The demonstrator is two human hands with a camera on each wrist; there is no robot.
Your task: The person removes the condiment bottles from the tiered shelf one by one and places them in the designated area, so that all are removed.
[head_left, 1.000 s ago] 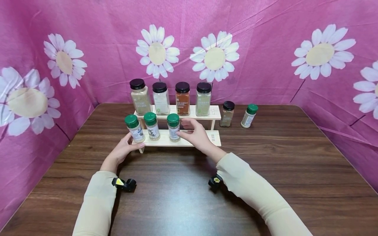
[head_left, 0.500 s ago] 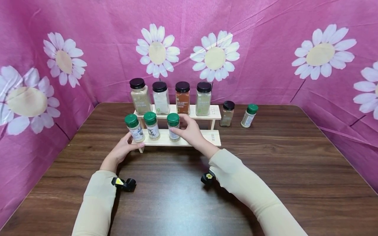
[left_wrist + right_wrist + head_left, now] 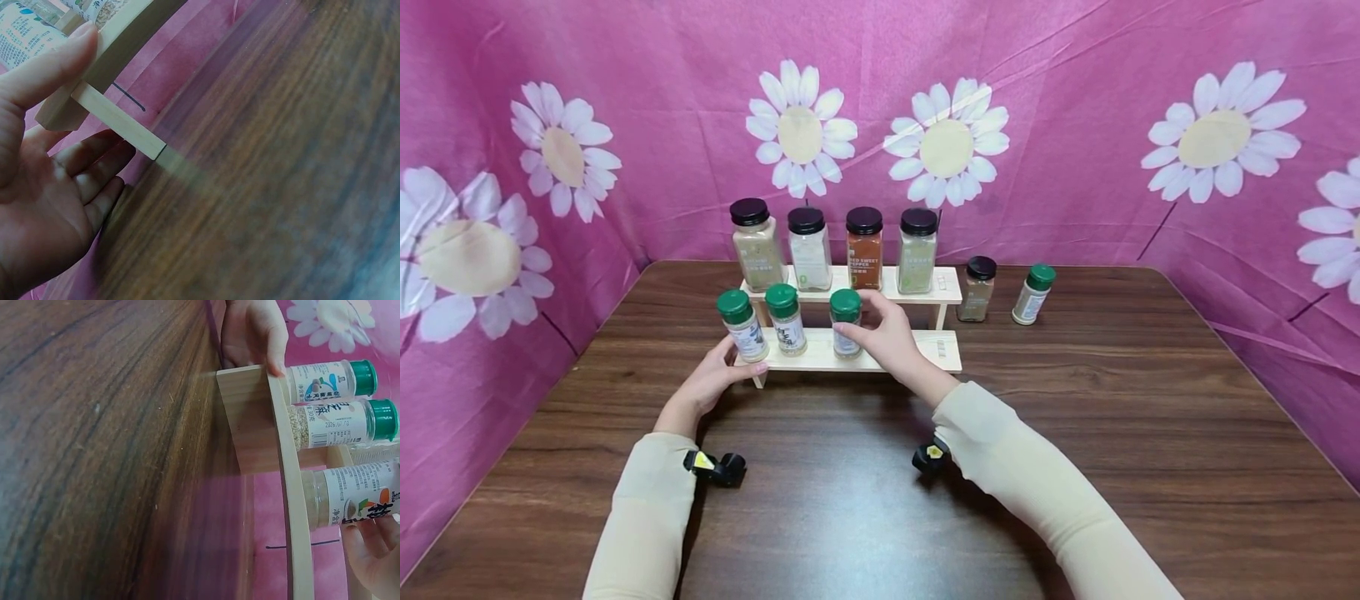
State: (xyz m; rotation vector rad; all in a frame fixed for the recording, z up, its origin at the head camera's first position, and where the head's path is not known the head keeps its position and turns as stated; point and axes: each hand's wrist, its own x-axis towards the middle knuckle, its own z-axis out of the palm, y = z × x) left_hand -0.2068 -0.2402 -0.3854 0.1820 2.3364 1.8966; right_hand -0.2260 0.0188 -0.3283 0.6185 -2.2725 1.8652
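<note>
My left hand holds the left end of the two-tier wooden spice rack, its thumb along the lower shelf's edge and the other fingers below, as the left wrist view shows. On that shelf, a green-capped spice jar is gripped by my right hand, thumb in front and fingers behind. The jar stands upright, its base at the shelf board. To its left are a green-capped jar with black lettering and, beside my left hand, another green-capped jar.
Several black-capped jars, one a red sweet pepper jar, line the upper shelf. Right of the rack, a small black-capped jar and a green-capped jar stand on the wooden table. A pink flowered cloth hangs behind.
My right hand closed around the third green-capped jar, which has since shifted slightly right along the lower shelf. The left hand stayed at the rack's end.
</note>
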